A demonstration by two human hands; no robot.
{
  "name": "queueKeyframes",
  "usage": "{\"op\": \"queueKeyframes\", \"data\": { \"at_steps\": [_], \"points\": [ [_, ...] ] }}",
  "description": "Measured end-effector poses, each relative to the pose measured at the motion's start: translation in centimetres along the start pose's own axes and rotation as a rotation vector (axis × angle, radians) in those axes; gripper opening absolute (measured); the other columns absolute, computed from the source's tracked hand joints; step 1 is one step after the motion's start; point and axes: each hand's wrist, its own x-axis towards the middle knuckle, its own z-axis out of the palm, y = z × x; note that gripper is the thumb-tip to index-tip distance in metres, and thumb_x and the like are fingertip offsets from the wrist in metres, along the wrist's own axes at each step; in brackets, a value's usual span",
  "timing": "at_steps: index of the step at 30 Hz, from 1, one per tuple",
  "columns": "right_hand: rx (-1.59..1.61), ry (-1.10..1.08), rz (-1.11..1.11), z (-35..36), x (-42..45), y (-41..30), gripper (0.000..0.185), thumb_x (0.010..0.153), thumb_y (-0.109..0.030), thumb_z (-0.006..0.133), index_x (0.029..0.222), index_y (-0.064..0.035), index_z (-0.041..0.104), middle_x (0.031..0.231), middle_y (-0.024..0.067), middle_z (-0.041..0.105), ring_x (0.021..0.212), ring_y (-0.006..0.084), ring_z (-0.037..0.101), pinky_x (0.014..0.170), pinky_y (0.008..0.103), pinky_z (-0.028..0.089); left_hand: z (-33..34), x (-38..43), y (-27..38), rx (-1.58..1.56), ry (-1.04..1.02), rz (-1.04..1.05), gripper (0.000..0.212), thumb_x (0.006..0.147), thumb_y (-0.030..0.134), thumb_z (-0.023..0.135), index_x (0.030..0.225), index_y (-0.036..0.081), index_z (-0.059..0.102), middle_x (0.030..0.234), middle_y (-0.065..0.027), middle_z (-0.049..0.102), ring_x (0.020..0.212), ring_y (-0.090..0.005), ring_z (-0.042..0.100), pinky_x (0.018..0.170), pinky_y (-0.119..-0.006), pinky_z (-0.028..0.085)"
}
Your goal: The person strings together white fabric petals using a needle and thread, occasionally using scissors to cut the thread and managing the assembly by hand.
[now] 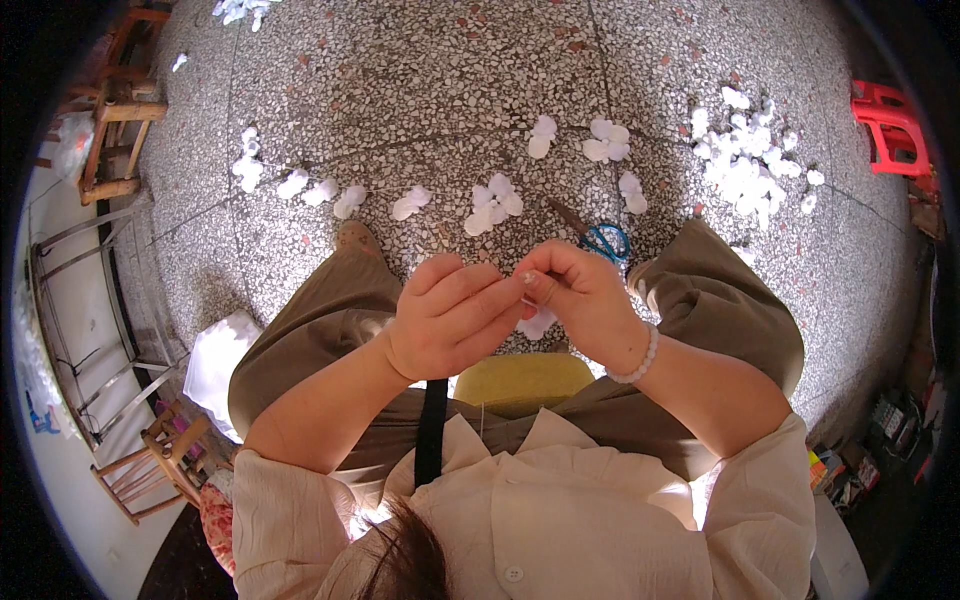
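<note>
Above the gap between my knees, my left hand [457, 319] and my right hand [589, 300] meet at the fingertips. Both pinch a short white strand [530, 301], largely hidden by the fingers. White petals [537, 324] show just below; whether they hang from the strand cannot be told. Blue-handled scissors [607, 241] lie on the floor beyond my right hand. In front, a cluster of white artificial petals [495, 204] lies near a row of smaller petal pieces [321, 192], along which a thin thread runs.
A large heap of white petals [746, 161] lies at the right on the terrazzo floor [420, 90], near a red plastic stool [892, 124]. Bamboo chairs [124, 112] and a metal frame [97, 315] stand left. A white bag [221, 367] is beside my left knee.
</note>
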Motion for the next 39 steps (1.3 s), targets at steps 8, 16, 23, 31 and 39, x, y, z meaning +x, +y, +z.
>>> {"op": "queueKeyframes", "data": {
  "at_steps": [8, 16, 23, 31, 39],
  "points": [
    [0.241, -0.079, 0.114, -0.1, 0.0, -0.2, 0.013, 0.090, -0.009, 0.051, 0.091, 0.0026, 0.058, 0.077, 0.0026, 0.058, 0.068, 0.0080, 0.055, 0.062, 0.0219, 0.046, 0.5, -0.3, 0.0, 0.047, 0.150, -0.009, 0.024, 0.056, 0.012, 0.072, 0.077, 0.012, 0.062, 0.095, -0.0003, 0.054, 0.082, -0.0181, 0.053, 0.068, -0.033, 0.040],
    [0.152, -0.071, 0.069, -0.1, -0.1, -0.8, 0.011, 0.091, -0.009, 0.050, 0.089, 0.0000, 0.056, 0.079, 0.0014, 0.056, 0.073, 0.0076, 0.051, 0.065, 0.0219, 0.043, 0.3, -0.3, -0.1, 0.027, 0.124, -0.006, 0.024, 0.056, 0.010, 0.072, 0.078, 0.010, 0.062, 0.095, -0.0018, 0.055, 0.081, -0.0188, 0.053, 0.067, -0.032, 0.040],
    [-0.228, 0.041, -0.237, 0.1, 0.1, 0.8, 0.010, 0.087, -0.011, 0.054, 0.091, -0.0010, 0.055, 0.076, 0.0065, 0.057, 0.069, 0.0124, 0.054, 0.062, 0.0260, 0.044, -0.1, 0.6, -0.2, -0.189, 0.050, -0.050, 0.022, 0.056, 0.005, 0.066, 0.076, 0.004, 0.056, 0.093, -0.0085, 0.059, 0.071, -0.0204, 0.055, 0.062, -0.033, 0.042],
    [0.060, -0.108, 0.070, 0.3, -0.4, 0.1, 0.018, 0.092, -0.019, 0.049, 0.089, -0.0022, 0.053, 0.076, 0.0023, 0.055, 0.070, 0.0086, 0.050, 0.063, 0.0245, 0.043, 0.4, 0.2, -0.3, -0.260, 0.063, -0.087, 0.023, 0.058, 0.000, 0.065, 0.076, 0.004, 0.051, 0.090, -0.0110, 0.059, 0.062, -0.0214, 0.052, 0.057, -0.033, 0.042],
    [0.031, -0.036, 0.020, 0.7, -0.3, -0.1, 0.022, 0.094, -0.021, 0.045, 0.090, -0.0010, 0.053, 0.077, 0.0047, 0.059, 0.071, 0.0111, 0.054, 0.065, 0.0265, 0.045, 0.9, 0.3, 1.8, -0.872, 0.243, -0.808, 0.032, 0.075, -0.009, 0.060, 0.093, 0.005, 0.037, 0.087, -0.0090, 0.058, 0.064, -0.0111, 0.049, 0.058, -0.024, 0.041]
  ]
}}
